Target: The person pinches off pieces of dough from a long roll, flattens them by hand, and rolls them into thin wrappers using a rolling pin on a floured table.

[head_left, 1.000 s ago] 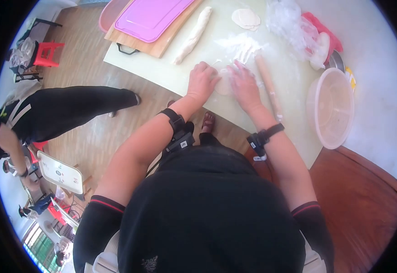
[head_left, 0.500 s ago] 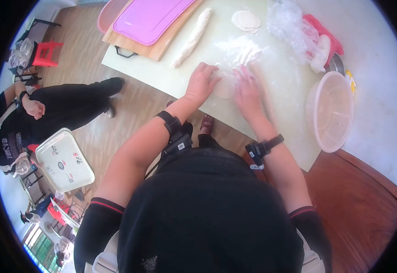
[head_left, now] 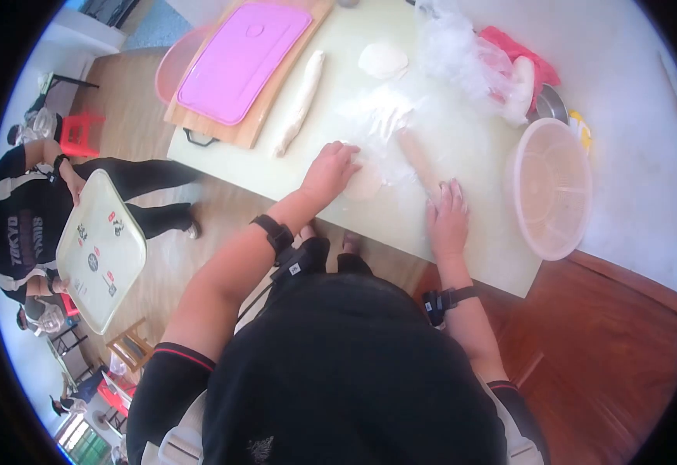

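My left hand (head_left: 327, 171) rests on the edge of a small flat round of dough (head_left: 366, 183) on the pale green mat (head_left: 338, 209). A wooden rolling pin (head_left: 418, 160) lies to its right, and my right hand (head_left: 448, 219) lies flat over the pin's near end, fingers spread. A long roll of dough (head_left: 299, 103) lies further back on the mat. A stack of flattened dough rounds (head_left: 382, 60) sits at the far side, with loose flour (head_left: 377, 116) between it and my hands.
A pink board on a wooden tray (head_left: 239, 63) sits far left. A white plastic basket (head_left: 551, 186) stands right, with crumpled plastic bags (head_left: 462, 46) and a red bag (head_left: 526, 46) behind. A person at left holds a white tray (head_left: 99, 248).
My right hand left the dough round and moved back and right onto the rolling pin's near end. The person at left lifted the white tray higher.
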{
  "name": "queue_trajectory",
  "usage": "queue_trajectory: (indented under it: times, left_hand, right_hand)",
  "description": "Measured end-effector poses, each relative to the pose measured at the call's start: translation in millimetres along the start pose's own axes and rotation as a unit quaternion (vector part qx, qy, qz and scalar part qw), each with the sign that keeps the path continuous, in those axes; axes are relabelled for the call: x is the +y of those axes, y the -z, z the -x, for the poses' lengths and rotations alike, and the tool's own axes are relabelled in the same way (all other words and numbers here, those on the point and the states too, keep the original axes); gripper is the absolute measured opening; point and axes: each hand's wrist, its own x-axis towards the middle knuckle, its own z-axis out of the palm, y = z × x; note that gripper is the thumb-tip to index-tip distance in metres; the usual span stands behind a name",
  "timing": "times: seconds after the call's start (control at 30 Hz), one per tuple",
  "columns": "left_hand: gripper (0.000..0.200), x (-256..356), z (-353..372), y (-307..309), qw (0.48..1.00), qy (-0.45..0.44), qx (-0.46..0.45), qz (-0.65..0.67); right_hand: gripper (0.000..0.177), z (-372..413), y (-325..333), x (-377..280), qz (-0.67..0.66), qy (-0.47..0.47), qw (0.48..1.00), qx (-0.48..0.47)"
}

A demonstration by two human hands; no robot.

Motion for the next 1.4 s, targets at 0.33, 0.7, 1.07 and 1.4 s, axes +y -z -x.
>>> queue_trajectory:
  times: [0.33,0.7,1.07,1.4]
  left_hand:
    - [0.026,4.0,-34.7,5.2,0.961,-0.209,-0.169,-0.065]
    - [0.012,9.5,-69.4,31.8,0.943,-0.053,-0.301,0.128]
    - [0.024,19.1,-200.4,38.3,0.948,-0.025,0.025,0.315]
    - [0.024,-52.2,-143.2,49.4,0.987,0.003,0.101,0.126]
  right_hand:
    - [0.05,-1.5,-5.6,-6.4,0.004,-0.02,1.0,0.02]
    - [0.048,-2.2,-16.5,-10.0,0.016,-0.022,0.997,0.067]
    - [0.045,4.2,-27.1,-3.0,0.057,-0.044,0.995,0.067]
    - [0.046,-3.8,-15.9,-4.8,0.041,-0.051,0.997,0.048]
